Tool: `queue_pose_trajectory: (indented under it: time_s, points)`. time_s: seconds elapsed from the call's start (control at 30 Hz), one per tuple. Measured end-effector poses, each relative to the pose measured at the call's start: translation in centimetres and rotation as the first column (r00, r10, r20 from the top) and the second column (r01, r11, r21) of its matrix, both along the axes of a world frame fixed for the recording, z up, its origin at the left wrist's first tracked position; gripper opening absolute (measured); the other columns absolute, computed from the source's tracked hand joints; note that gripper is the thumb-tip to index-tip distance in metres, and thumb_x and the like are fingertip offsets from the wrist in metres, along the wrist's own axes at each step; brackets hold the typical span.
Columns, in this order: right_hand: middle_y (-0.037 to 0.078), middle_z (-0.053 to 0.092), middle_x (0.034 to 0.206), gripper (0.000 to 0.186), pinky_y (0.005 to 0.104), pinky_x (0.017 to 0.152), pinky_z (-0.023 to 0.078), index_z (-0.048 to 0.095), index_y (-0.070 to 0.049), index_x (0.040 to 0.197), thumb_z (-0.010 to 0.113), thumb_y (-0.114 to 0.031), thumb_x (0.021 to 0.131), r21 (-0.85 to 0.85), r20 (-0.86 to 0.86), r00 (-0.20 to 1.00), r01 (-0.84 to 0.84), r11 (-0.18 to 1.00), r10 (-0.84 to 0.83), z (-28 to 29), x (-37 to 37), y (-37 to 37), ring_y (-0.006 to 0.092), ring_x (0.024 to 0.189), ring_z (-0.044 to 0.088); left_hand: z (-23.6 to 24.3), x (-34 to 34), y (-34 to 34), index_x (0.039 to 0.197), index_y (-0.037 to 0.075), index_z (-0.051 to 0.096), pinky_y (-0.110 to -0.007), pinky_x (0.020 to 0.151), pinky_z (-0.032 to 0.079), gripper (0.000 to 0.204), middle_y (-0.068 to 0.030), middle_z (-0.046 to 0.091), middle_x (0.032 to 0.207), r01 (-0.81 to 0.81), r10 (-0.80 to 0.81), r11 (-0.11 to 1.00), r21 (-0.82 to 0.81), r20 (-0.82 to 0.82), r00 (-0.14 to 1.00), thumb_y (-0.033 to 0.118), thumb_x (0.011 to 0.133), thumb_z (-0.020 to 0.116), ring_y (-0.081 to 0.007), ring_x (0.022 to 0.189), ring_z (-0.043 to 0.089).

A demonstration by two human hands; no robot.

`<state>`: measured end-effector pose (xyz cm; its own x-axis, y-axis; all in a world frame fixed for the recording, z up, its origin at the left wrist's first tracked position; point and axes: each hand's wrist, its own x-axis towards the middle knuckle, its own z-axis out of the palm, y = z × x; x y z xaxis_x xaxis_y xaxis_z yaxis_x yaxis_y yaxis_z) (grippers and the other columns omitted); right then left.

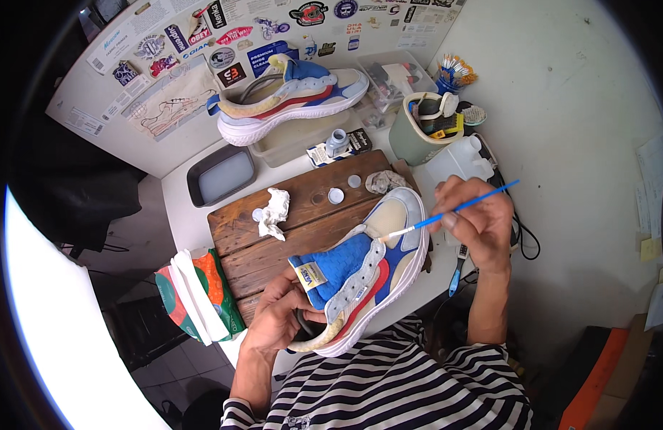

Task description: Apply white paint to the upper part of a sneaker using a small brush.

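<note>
My left hand [280,313] is closed on the heel end of a sneaker [392,269] with a blue tongue, grey eyelet strip, red stripe and white sole. Its laces are out, and the toe points up and away to the right. In my right hand [478,221] a thin blue paintbrush [435,219] is pinched between the fingers. The brush's pale tip meets the sneaker's upper, just ahead of the tongue. Some of the left fingers are hidden inside the shoe opening.
Beyond the wooden board [310,208] stand a small open bottle [337,142], a dark tray of liquid [220,176] and a matching sneaker [295,97] on a clear box. Crumpled tissue [275,213] and a small cap [335,196] lie on the board. A tissue pack [201,295] sits left; a bin [421,136] stands right.
</note>
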<state>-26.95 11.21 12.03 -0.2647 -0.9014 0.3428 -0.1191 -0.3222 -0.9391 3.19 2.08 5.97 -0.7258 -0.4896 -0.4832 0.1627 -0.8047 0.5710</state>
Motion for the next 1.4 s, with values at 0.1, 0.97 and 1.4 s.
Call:
queue_pose_trajectory:
  time_s: [0.1,0.97,1.4]
  points:
    - [0.01,0.068,0.08,0.011,0.031,0.073,0.047,0.065,0.005,0.093,0.066,0.005,0.082,-0.072,-0.137,0.991,-0.011,0.997,0.001,0.6,1.2,2.2,0.0172,0.074,0.062,0.7,-0.5,0.2,0.133,-0.013,0.045,-0.04,0.075,0.066,0.052,-0.0239,0.063,0.114,-0.043,0.043,0.999,-0.006,0.003,0.999,-0.008,0.081,0.046,-0.0309,0.091,0.072]
    - [0.005,0.067,0.076,0.012,0.03,0.071,0.044,0.068,0.0,0.087,0.074,0.001,0.076,-0.123,-0.302,0.949,0.05,0.991,-0.085,0.8,2.2,4.5,0.0154,0.07,0.058,2.0,-1.6,1.3,0.129,-0.013,0.048,-0.038,0.074,0.066,0.048,-0.0223,0.064,0.111,-0.031,0.033,0.997,-0.068,0.019,0.999,-0.009,0.081,0.046,-0.0282,0.088,0.072]
    - [0.005,0.067,0.073,0.013,0.0317,0.073,0.043,0.069,-0.001,0.087,0.074,0.0,0.075,-0.137,-0.348,0.926,0.102,0.985,-0.144,0.7,2.2,4.3,0.0157,0.068,0.058,2.0,-1.8,1.4,0.13,-0.012,0.048,-0.038,0.073,0.066,0.049,-0.0227,0.065,0.11,-0.039,0.04,0.998,-0.053,0.017,0.999,-0.009,0.08,0.047,-0.0292,0.089,0.072]
